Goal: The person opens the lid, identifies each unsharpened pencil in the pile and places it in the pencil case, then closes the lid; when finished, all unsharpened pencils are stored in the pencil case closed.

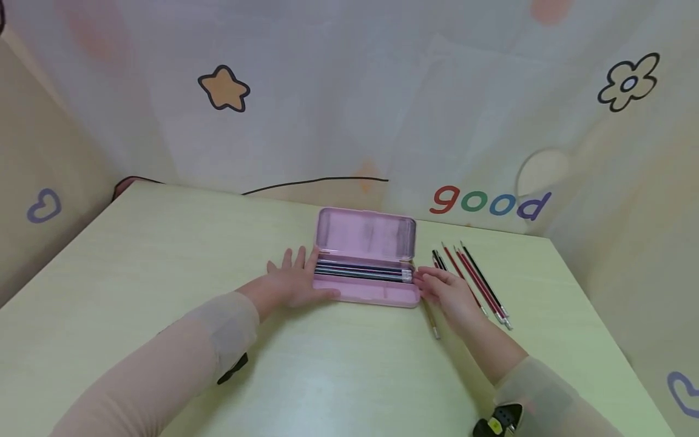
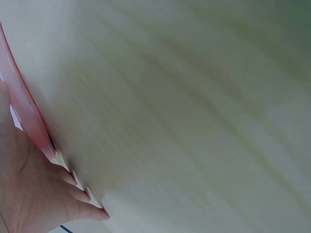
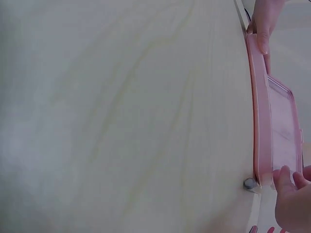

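A pink pencil case (image 1: 367, 295) lies on the table with its lid (image 1: 363, 235) raised at the back. Several dark pencils (image 1: 360, 271) lie lengthwise inside it. My left hand (image 1: 289, 284) rests at the case's left end with fingers spread, the thumb along the front corner; in the left wrist view that hand (image 2: 43, 191) touches the case's edge (image 2: 26, 107). At the right end is my right hand (image 1: 449, 296), fingertips by the pencils' ends. In the right wrist view, its slightly bent fingers (image 3: 285, 180) touch the case's corner; no pencil shows between them.
Just right of the case, partly under my right hand, lies a yellowish pencil (image 1: 431, 320). Further right are several loose red pencils (image 1: 479, 282) and black pencils (image 1: 483, 276). A patterned cloth wall (image 1: 327, 121) stands behind the table (image 1: 191, 243).
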Action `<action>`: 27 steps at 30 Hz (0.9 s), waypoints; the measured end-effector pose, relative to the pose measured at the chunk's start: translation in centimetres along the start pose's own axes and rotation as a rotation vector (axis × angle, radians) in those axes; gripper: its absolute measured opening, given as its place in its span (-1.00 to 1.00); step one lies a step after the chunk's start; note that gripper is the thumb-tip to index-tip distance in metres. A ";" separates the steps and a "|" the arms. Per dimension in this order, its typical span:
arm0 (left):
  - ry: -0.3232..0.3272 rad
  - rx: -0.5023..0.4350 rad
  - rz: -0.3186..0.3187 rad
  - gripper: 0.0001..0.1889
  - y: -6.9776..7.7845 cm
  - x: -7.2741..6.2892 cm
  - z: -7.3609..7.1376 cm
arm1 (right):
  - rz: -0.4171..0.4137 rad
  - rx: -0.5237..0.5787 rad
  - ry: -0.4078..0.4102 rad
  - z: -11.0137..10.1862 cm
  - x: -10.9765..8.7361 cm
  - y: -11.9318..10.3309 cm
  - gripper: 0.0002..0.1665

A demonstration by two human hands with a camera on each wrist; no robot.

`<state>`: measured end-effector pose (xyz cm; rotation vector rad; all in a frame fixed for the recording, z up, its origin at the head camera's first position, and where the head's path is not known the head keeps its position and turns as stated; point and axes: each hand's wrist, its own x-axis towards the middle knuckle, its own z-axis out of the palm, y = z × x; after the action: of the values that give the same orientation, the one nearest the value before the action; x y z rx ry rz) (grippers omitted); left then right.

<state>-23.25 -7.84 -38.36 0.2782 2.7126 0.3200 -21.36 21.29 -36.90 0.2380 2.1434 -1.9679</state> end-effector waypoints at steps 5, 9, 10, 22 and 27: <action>0.003 -0.015 -0.004 0.20 0.0 -0.4 -0.1 | -0.019 0.010 -0.038 -0.4 -0.3 0.1 -0.50; -0.001 -0.009 0.001 0.17 0.1 -0.4 0.0 | -0.034 -0.001 -0.048 -1.1 -0.8 0.3 -0.47; -0.004 -0.007 -0.001 0.17 0.1 -0.3 0.1 | -0.037 -0.004 -0.044 -1.3 -0.9 0.3 -0.46; 0.002 -0.013 0.003 0.13 0.1 -0.3 0.0 | -0.085 -0.021 -0.030 -5.5 -3.2 1.2 -0.37; 0.004 -0.012 0.007 0.14 0.0 -0.2 0.1 | -0.107 -0.010 -0.033 -7.4 -4.4 2.0 -0.36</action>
<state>-23.06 -7.87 -38.35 0.2844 2.7130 0.3398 -16.96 28.97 -37.01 0.0895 2.1875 -2.0025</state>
